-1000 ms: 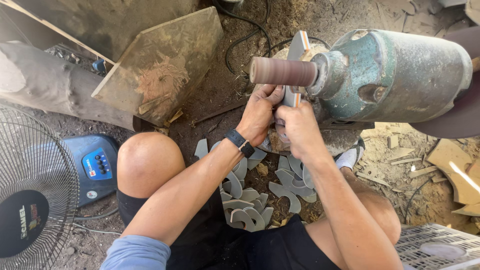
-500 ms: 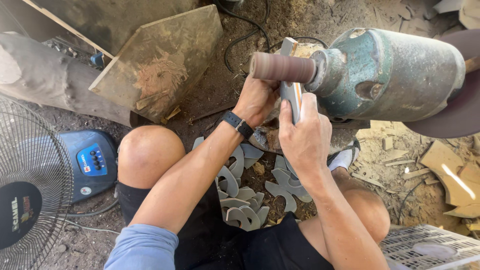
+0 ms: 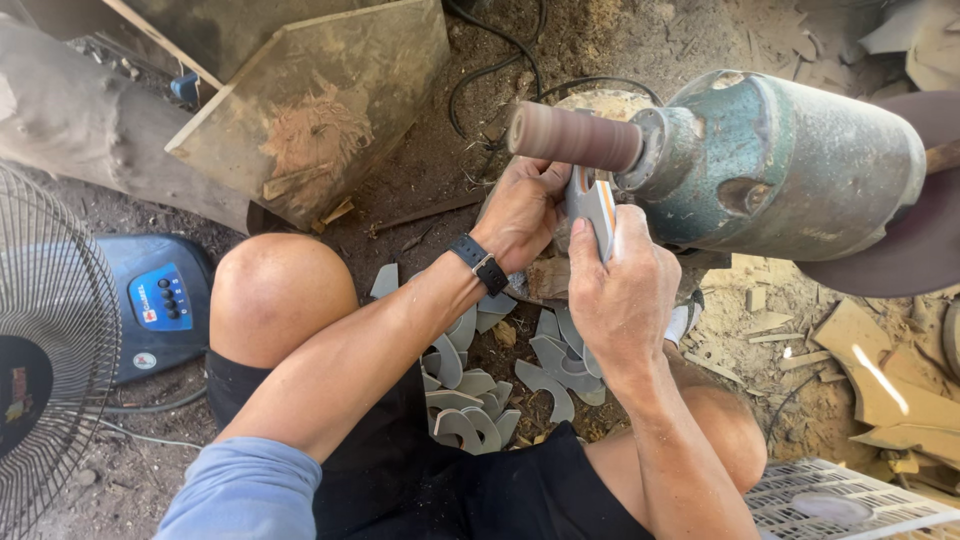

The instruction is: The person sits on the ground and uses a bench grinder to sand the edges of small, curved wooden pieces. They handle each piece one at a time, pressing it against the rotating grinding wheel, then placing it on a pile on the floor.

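Hands on the blank (image 3: 592, 200): left hand (image 3: 522, 212) and right hand (image 3: 622, 290) both pinch it, each grip tight, just under the drum (image 3: 575, 137). Cutouts (image 3: 500, 385) litter the floor between the knees.

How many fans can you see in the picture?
1: a standing fan with a wire cage at the left edge, beside the person's knee, its blue base on the dirt. It is cut off by the frame; others may sit outside the view.
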